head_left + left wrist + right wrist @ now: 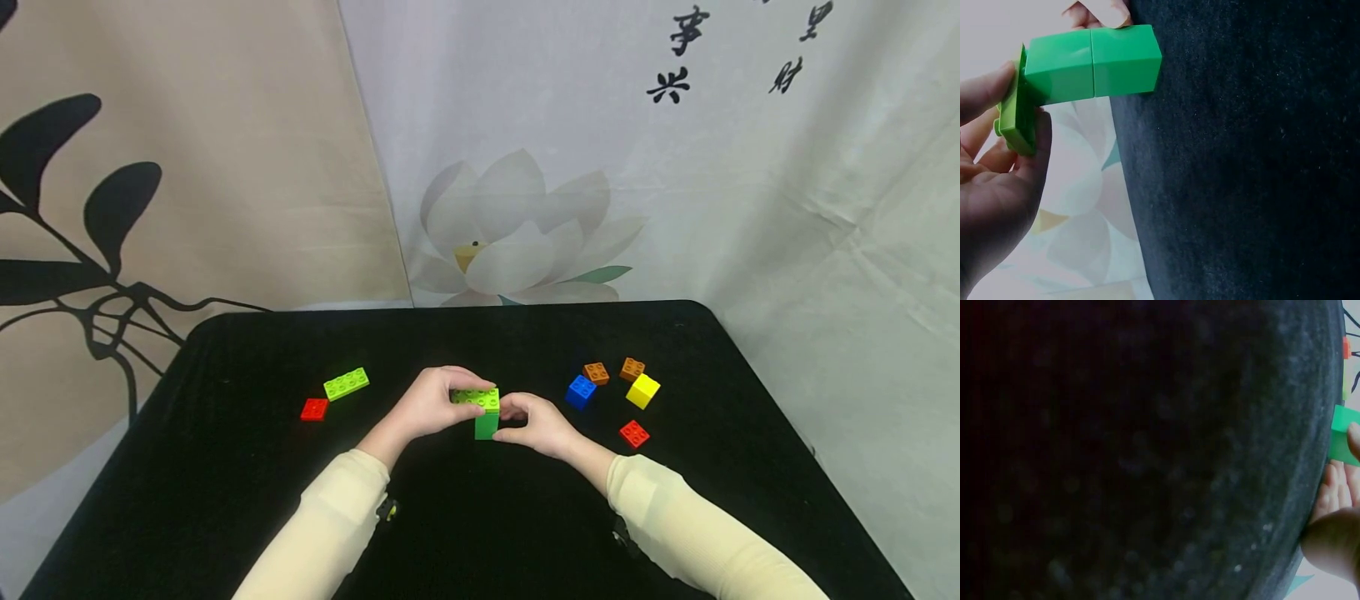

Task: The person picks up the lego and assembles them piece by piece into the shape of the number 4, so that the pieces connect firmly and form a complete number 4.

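Observation:
My left hand (431, 403) pinches a long lime-green building brick (480, 400) between thumb and fingers, studs up. Directly under that brick's right end stand two darker green bricks (1092, 65), stacked one on the other; the left wrist view shows the seam between them. The lime brick sits right at the top of this stack, slightly tilted against it. From the right side my right hand (542, 427) holds the lower green brick, thumb at its near face. In the right wrist view only the edge of the green brick (1342, 434) and part of that hand show.
On the black table (480, 517), a lime brick (347, 384) and a red brick (314, 409) lie left. To the right are a blue brick (581, 392), two orange bricks (596, 373), a yellow brick (642, 391) and another red brick (634, 433). A printed curtain (525, 100) hangs behind.

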### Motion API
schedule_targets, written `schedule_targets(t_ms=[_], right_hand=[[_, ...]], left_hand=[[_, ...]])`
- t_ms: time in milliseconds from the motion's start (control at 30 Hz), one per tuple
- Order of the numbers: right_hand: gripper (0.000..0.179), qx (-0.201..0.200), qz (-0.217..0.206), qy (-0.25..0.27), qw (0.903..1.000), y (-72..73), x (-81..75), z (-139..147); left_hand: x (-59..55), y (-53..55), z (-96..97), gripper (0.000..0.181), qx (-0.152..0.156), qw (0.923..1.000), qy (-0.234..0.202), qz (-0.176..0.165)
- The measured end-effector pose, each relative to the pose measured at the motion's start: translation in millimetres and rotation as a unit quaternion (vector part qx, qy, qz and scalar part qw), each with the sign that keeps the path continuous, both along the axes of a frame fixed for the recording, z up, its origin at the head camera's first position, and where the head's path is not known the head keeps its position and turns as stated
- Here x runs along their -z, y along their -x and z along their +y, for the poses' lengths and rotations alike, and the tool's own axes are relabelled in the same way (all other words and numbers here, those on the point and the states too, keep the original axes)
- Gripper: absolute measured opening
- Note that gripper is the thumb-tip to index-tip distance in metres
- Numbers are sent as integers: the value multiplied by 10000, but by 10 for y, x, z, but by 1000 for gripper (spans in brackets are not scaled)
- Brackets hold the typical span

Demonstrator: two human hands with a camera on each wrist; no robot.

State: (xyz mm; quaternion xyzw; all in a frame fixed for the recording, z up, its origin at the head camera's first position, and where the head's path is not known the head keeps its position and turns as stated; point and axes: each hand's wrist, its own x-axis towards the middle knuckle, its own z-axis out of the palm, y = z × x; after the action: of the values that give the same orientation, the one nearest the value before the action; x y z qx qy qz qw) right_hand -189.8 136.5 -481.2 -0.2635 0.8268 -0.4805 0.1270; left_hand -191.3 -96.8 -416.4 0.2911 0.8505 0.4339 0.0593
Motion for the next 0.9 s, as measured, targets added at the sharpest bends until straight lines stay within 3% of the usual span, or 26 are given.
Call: schedule_targets(t_ms=[900], right_hand=[[30, -5, 106, 64, 9999, -13, -4, -8]], left_hand=[[7, -18, 20, 26, -188, 9992, -160, -298]])
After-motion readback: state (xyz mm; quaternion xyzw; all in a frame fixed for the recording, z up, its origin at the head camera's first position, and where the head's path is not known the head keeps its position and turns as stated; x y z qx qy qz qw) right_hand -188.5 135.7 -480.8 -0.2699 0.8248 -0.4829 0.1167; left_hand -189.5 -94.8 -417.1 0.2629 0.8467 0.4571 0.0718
